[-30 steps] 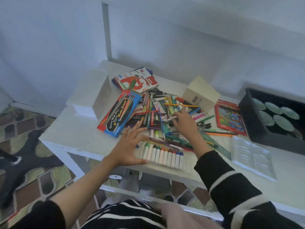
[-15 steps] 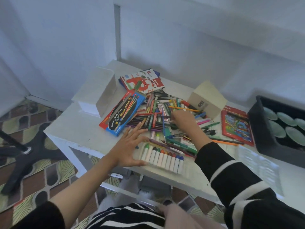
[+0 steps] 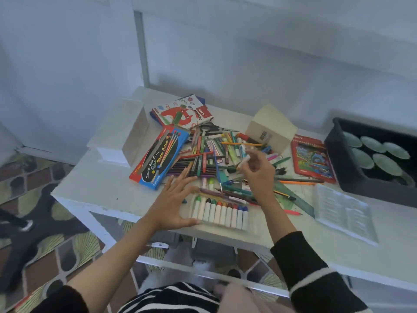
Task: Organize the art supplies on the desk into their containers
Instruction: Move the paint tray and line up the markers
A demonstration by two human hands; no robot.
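Observation:
A pile of loose pens, pencils and crayons point(image 3: 209, 159) covers the middle of the white desk point(image 3: 94, 188). Near the front edge lies a clear tray of oil pastels point(image 3: 222, 213), filled with a row of white-wrapped sticks. My left hand point(image 3: 171, 202) rests flat with spread fingers on the tray's left end. My right hand point(image 3: 257, 170) is raised over the pile and pinches a white crayon point(image 3: 246, 160) between its fingertips.
A blue and red colour pencil box point(image 3: 160, 159), an oil pastels box point(image 3: 182, 112), scissors point(image 3: 209, 127), a cream box point(image 3: 270, 127), a red booklet point(image 3: 312, 159), an empty clear tray point(image 3: 343, 213), a black bin of lids point(image 3: 374, 159) and a white block point(image 3: 121, 129) surround the pile.
My right hand has lifted off the pile with a white crayon pinched in its fingers. My left hand stays on the pastel tray.

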